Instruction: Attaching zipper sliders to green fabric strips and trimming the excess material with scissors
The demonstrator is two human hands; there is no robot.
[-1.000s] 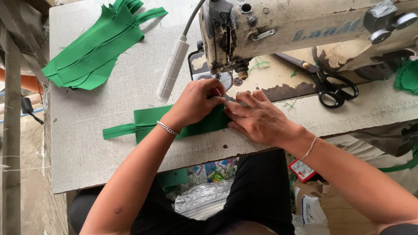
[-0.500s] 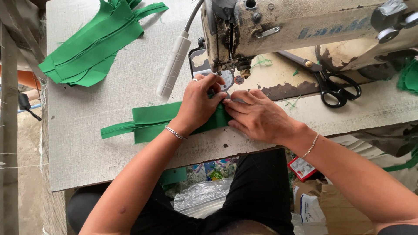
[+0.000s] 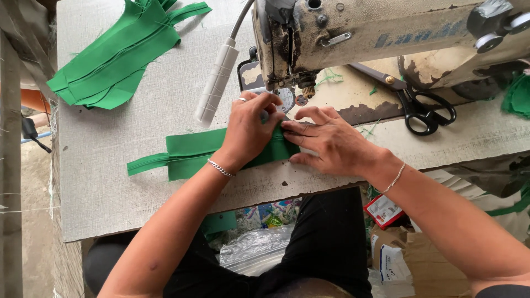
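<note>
A folded green fabric piece (image 3: pixel 190 152) lies on the grey table (image 3: pixel 110 187) in front of an old cream sewing machine (image 3: pixel 364 33). My left hand (image 3: pixel 248 129) presses down on the fabric close to the needle area, fingers curled on its top edge. My right hand (image 3: pixel 328 143) lies flat on the right end of the same piece, fingertips pointing left and meeting the left hand. The part of the fabric under both hands is hidden. A thin green strip sticks out at the left end.
A stack of green fabric pieces (image 3: pixel 118 58) lies at the far left of the table. Black scissors (image 3: pixel 422 107) rest right of the machine. A white lamp tube (image 3: pixel 216 83) slants beside the needle. Plastic bags and packets (image 3: pixel 259 248) sit below the table.
Both hands and the green piece have stayed under the machine head. The left hand's fingers have shifted slightly toward the needle; the view has moved a little.
</note>
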